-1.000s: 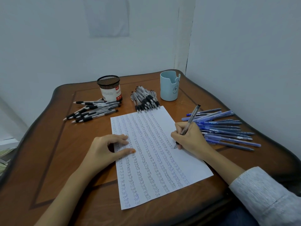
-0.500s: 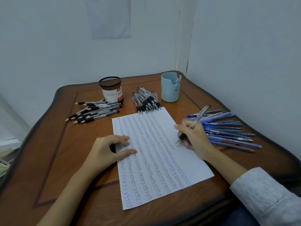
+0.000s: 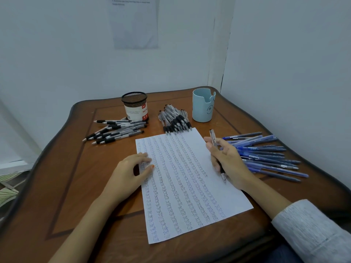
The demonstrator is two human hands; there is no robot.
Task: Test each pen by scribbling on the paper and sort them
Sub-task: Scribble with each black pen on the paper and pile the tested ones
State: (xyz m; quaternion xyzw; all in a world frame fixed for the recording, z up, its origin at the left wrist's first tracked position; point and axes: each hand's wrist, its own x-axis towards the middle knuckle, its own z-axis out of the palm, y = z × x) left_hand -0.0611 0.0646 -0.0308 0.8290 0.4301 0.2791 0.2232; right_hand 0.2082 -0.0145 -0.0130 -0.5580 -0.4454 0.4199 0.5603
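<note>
The right hand [image 3: 228, 164] grips a clear pen [image 3: 213, 138], fingers curled loosely round its barrel. The pen's tip points back toward the person, just above the right edge of the paper [image 3: 190, 188], and its cap end sticks up past the fingers. The left hand [image 3: 131, 170] lies relaxed on the paper's left edge, its fingertips and thumb pressing the sheet down.

The paper sits in the middle of the wooden table [image 3: 76, 168] and is covered in slanting columns of the handwritten word "test", in blue and black ink.

Three heaps of pens lie round it:
- black-grip pens [image 3: 115, 130] at the far left
- a tighter bundle of black-grip pens [image 3: 174, 121] at the paper's top edge
- blue pens [image 3: 266, 154] to the right, just beside the right hand

Behind them stand a black mesh cup [image 3: 135, 106] with a red and white label, its lettering too blurred to read, and a pale blue cup [image 3: 202, 109] with a small face drawn on it. The printed sheet [image 3: 134, 21] on the wall cannot be read.
</note>
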